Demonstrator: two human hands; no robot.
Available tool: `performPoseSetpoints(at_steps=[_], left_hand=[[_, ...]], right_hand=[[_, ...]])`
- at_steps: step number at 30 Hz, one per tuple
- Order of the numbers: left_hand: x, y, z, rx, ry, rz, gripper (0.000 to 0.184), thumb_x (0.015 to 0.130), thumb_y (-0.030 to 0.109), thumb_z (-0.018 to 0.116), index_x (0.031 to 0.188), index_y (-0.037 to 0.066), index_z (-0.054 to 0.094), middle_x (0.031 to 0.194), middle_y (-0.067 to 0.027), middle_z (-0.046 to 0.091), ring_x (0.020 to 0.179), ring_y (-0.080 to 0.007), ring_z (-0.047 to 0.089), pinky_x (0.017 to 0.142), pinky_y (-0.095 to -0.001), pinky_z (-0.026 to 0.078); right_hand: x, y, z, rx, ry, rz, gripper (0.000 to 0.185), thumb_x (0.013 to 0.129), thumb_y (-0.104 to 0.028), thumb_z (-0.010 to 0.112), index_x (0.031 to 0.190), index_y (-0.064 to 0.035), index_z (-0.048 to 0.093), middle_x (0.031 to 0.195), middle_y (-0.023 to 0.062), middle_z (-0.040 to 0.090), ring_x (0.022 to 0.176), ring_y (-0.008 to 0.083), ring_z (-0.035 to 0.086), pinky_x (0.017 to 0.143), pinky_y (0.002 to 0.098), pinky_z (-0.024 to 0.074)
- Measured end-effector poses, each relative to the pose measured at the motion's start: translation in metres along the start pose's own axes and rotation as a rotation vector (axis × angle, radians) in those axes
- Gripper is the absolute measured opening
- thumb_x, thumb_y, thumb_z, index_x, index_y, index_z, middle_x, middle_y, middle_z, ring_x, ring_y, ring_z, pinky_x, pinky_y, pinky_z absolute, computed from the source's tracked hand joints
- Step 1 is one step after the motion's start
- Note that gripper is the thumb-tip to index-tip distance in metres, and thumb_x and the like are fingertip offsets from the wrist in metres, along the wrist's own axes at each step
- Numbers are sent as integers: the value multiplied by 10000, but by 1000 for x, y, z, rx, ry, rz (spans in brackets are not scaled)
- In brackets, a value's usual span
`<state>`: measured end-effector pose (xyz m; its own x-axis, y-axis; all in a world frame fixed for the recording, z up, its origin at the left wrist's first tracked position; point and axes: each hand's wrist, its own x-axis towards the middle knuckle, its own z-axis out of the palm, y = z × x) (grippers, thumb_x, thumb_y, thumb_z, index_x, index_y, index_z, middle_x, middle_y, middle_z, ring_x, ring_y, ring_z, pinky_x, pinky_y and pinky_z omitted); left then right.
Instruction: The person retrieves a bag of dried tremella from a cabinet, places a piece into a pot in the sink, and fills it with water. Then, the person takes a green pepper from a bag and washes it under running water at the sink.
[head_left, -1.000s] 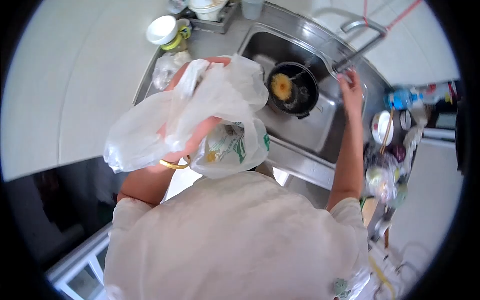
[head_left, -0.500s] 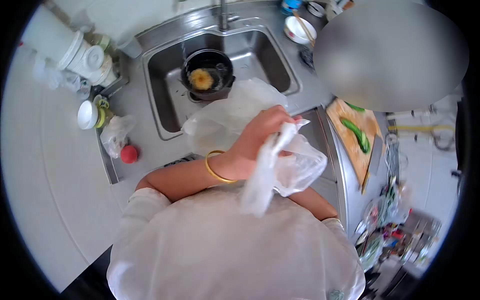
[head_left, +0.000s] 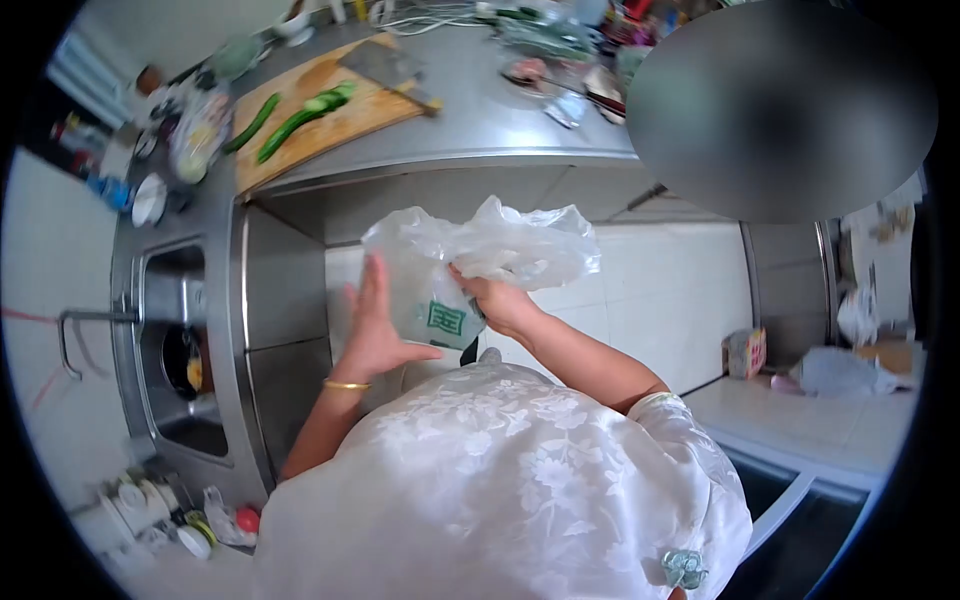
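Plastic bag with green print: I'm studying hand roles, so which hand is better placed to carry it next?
Probably the right hand: its fingers seem to grip the plastic bag, whereas the left hand is spread open beside it, apparently holding nothing.

a kitchen, shown by the sink (head_left: 195, 432), cutting board (head_left: 368, 120), cleaver (head_left: 385, 66) and green vegetables (head_left: 286, 136).

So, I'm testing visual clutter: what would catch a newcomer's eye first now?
First, the translucent plastic bag at centre, gripped by the right hand, with the left hand spread beside it. Then the green vegetables on the wooden board, upper left, and the dark pot in the sink at far left.
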<state>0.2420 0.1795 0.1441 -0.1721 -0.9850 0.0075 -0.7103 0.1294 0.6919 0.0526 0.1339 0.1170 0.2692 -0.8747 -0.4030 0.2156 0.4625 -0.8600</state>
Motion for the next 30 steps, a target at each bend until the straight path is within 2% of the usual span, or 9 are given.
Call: performPoseSetpoints(at_steps=[3, 10, 13, 16, 18, 20, 22, 24, 30], left_hand=[[40, 29, 91, -28, -198, 83, 968, 454, 330, 799, 1244, -14, 359, 1285, -225, 359, 1226, -336, 312, 1055, -494, 94], [122, 56, 248, -235, -420, 228, 380, 590, 246, 702, 925, 90, 617, 876, -147, 617, 930, -349, 545, 1032, -413, 213], [175, 118, 271, 49, -905, 428, 461, 609, 320, 687, 1015, 121, 600, 1032, -137, 584, 1030, -331, 500, 1020, -451, 210], [198, 135, 335, -111, -559, 919, 600, 615, 403, 671, 1141, 145, 539, 1221, -135, 476, 1179, -325, 381, 1009, -506, 185], [246, 174, 315, 21, -882, 783, 829, 623, 497, 669, 1309, 152, 358, 1340, -147, 345, 1291, -347, 206, 1019, -547, 122], [291, 170, 349, -277, -625, 587, 820, 659, 463, 671, 1326, 130, 329, 1325, -155, 359, 1285, -314, 234, 1015, -541, 143], [338, 154, 402, -750, -610, -33, 671, 723, 333, 653, 1291, 117, 369, 1312, -103, 384, 1277, -263, 268, 1011, -527, 172], [385, 146, 422, -1297, -705, -779, 484, 731, 209, 637, 1168, 110, 455, 1263, -41, 429, 1215, -208, 354, 1008, -508, 202], [436, 141, 537, -2064, -232, -858, 246, 709, -56, 502, 880, 119, 526, 912, -4, 546, 983, -173, 471, 1001, -513, 234]], right_hand=[[-29, -19, -45, 200, 113, 176, 242, 819, -205, 595, 983, -28, 603, 948, 62, 604, 833, 132, 540, 722, 276, 436], [-71, -26, -189, -765, 478, -357, 619, 656, -270, 754, 1136, 16, 488, 1031, 126, 571, 914, 217, 566, 795, 313, 453], [-77, -30, -223, -871, 616, -402, 698, 594, -270, 793, 1149, 5, 471, 1050, 137, 568, 930, 233, 576, 814, 324, 456], [-83, -4, -296, -1006, 631, -298, 597, 631, -230, 763, 1110, 9, 499, 1057, 146, 572, 948, 228, 571, 824, 340, 455], [-105, -43, -323, -576, 862, 145, 445, 676, -129, 694, 1070, 4, 536, 1035, 127, 579, 941, 213, 563, 802, 330, 459], [-138, -35, -389, -480, 1063, 120, 366, 709, -60, 628, 1061, 8, 555, 1024, 96, 579, 896, 198, 568, 753, 307, 464], [-166, -30, -426, -445, 1370, -165, 348, 727, -70, 621, 1058, 9, 547, 989, 63, 574, 803, 199, 571, 698, 293, 463], [-185, -37, -448, -127, 1525, -128, 336, 732, -79, 602, 1052, -1, 534, 931, 66, 573, 746, 191, 572, 641, 307, 476], [-230, -20, -545, 231, 1545, 52, 346, 769, -63, 570, 1101, -6, 488, 947, 106, 560, 774, 233, 584, 587, 348, 498]])
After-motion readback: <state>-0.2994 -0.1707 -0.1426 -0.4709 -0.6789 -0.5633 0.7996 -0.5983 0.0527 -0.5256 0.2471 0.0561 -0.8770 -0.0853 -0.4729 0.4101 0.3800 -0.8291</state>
